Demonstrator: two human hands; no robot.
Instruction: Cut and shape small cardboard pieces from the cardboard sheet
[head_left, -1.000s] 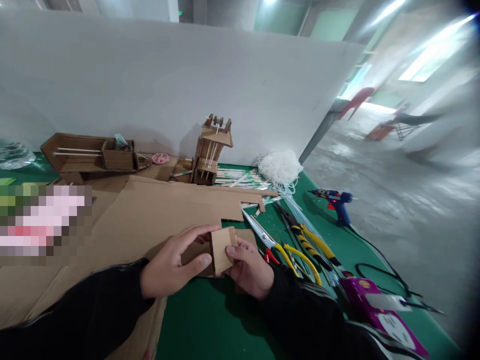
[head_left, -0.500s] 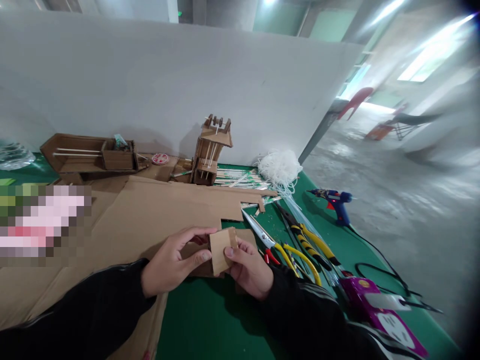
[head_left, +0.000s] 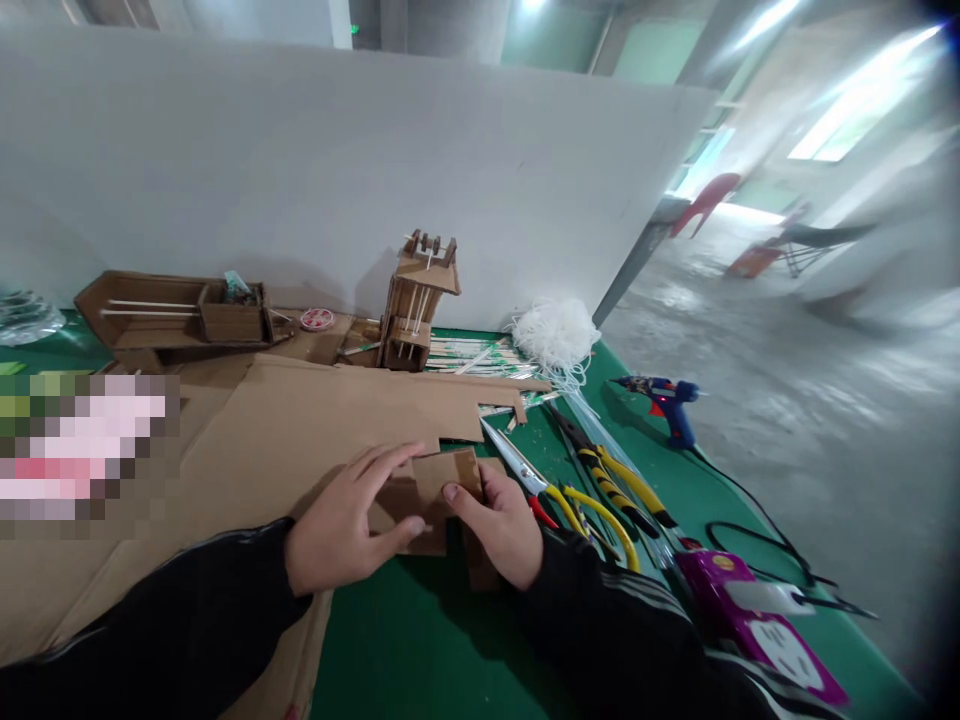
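A small folded piece of cardboard (head_left: pixel 441 472) is pinched between the thumb and fingers of my right hand (head_left: pixel 504 525). My left hand (head_left: pixel 349 525) is beside its left edge, thumb and fingers spread. The index fingertip is close to the piece's upper left corner; whether it touches, I cannot tell. Beneath both hands lie other cardboard scraps (head_left: pixel 427 543) on the green tabletop (head_left: pixel 405 640). To the left, a large cardboard sheet (head_left: pixel 315 410) extends under my left forearm.
Right of my hands lie yellow-handled scissors (head_left: pixel 559 500), black-and-yellow pliers (head_left: pixel 619 485), a blue glue gun (head_left: pixel 677 410) with a cord, and a purple power strip (head_left: pixel 724 590). Behind are white string (head_left: pixel 553 335), thin sticks (head_left: pixel 472 355) and cardboard models (head_left: pixel 416 310) against a white partition (head_left: pixel 300 180).
My left thumb has come away from the cardboard piece, and that hand has opened wider. In my right hand the piece has tipped to a flatter angle.
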